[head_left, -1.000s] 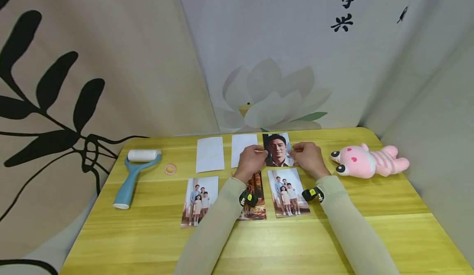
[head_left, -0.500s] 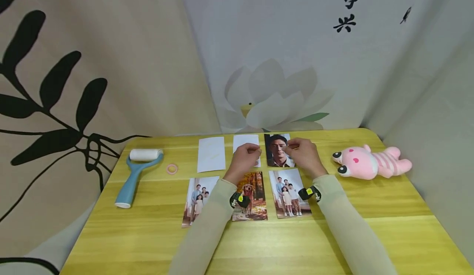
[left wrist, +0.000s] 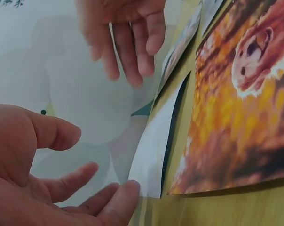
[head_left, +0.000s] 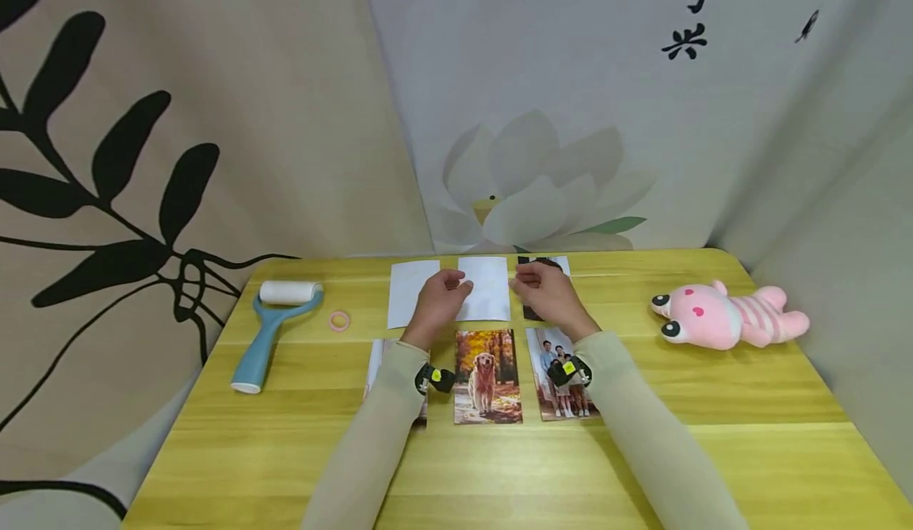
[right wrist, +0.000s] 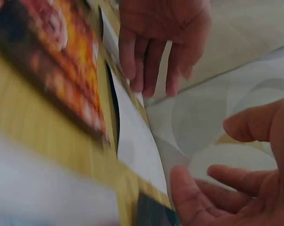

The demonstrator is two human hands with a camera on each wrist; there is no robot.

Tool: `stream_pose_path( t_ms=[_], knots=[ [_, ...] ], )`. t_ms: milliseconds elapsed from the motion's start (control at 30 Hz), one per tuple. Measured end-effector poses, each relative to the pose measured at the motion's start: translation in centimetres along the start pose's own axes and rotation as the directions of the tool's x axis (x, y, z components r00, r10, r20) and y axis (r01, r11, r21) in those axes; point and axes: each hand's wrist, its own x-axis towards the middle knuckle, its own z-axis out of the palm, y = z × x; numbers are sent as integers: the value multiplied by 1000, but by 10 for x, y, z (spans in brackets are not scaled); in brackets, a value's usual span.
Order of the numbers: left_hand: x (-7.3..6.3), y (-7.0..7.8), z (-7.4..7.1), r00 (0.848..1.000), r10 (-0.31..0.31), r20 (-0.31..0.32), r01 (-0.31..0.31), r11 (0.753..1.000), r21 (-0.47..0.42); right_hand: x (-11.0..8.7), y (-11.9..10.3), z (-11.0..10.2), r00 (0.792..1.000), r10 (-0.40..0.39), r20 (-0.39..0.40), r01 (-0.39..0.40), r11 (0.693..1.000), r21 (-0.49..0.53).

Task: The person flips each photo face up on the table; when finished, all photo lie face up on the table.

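Observation:
A blank white card lies in the middle of the back row, between my two hands. At its left edge hovers my left hand, thumb and fingers apart and holding nothing; in the left wrist view a fingertip is close to the white card, contact unclear. My right hand is over the portrait photo, partly hiding it, its fingers loosely spread around air. Nearer me lie a dog photo and a family photo, partly covered by the right wrist. Another photo is mostly behind the left sleeve.
A second white card lies at the back left. Farther left are a blue-handled lint roller and a small pink ring. A pink plush toy lies at the right. A curtain hangs behind the wooden table.
Both hands have left the edges of the portrait photo and shifted left to the middle white card. The portrait stays flat on the table. The head view has turned slightly left.

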Motion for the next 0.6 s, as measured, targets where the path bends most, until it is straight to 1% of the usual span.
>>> stream_pose_path(
  t_ms=[133, 200, 267, 333, 433, 533, 600],
  knots=[
    [0, -3, -1, 999, -25, 48, 25, 1000, 12, 4, -5, 12, 995, 40, 91, -42, 999, 25],
    [0, -3, 1, 997, -38, 71, 37, 999, 18, 5, -6, 17, 991, 65, 117, -68, 998, 18],
    [-1, -3, 2, 996, -50, 79, 47, 998, 29, 5, -7, 20, 988, 84, 129, -84, 996, -7],
    [-1, -3, 2, 996, -53, 71, 51, 998, 26, 4, -8, 23, 987, 93, 130, -91, 996, -21],
    [-1, -4, 1, 997, -55, 58, 55, 998, -3, 4, -10, 25, 989, 86, 118, -84, 996, -27],
    [-1, -5, 1, 997, -51, 55, 52, 998, -29, 5, -7, 25, 992, 77, 100, -78, 997, 9],
    [-2, -6, 2, 997, -51, 58, 53, 998, -30, 7, -4, 25, 993, 70, 90, -73, 997, 35]
  ],
)
